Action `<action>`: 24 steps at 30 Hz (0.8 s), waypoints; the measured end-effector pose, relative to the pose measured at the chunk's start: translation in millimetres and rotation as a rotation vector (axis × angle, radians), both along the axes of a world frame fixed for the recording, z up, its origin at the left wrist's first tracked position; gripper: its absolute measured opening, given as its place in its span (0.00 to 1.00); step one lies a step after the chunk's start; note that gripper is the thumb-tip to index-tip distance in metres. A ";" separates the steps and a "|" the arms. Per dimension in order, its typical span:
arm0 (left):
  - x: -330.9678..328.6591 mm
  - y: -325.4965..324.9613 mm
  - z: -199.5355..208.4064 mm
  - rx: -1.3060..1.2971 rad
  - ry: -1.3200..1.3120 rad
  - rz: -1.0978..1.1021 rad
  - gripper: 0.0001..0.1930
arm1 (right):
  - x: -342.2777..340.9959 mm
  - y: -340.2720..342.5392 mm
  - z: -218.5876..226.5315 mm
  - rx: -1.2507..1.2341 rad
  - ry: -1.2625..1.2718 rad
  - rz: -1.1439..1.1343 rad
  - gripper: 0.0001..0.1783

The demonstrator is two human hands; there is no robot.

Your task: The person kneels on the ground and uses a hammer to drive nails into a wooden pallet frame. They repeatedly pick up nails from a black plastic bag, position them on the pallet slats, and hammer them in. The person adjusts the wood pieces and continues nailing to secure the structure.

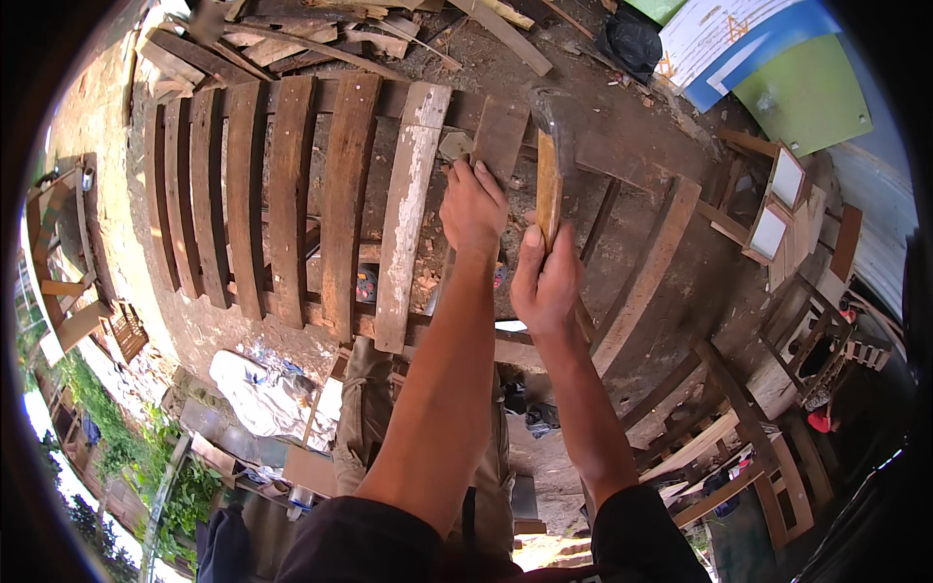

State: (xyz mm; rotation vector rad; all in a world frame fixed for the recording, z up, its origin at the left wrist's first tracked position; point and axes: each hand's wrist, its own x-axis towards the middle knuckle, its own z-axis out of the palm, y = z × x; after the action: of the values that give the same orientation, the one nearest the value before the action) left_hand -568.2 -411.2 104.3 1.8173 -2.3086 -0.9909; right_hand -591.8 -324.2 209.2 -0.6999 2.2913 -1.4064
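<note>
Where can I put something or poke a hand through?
Bare dirt lies between the wooden frame and the white panels right of it. A hand might fit through the gap inside the frame's right end. Crowded: the scrap wood and the slats by the left hand.

Two bare forearms (442,369) slant inward. The left hand (474,207) reaches farther, fingers bent, toward the far edge of the slatted frame (632,162); the right hand (547,282), nearer, curls in a grip, thumb up.

Brown slats (350,194), one patchy-white slat (410,204) — yellowish-brown hammer handle (546,189), dark-grey hammer head (550,115)
</note>
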 end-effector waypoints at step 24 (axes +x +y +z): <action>1.2 -0.2 -4.6 0.040 -0.014 0.023 0.21 | -37.7 7.4 12.9 -0.153 -0.189 0.061 0.20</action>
State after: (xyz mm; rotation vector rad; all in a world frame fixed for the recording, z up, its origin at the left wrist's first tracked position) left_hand -567.1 -411.4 99.7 1.8670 -2.2873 -1.0317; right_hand -629.5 -316.8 222.1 -0.6448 2.0187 -1.5609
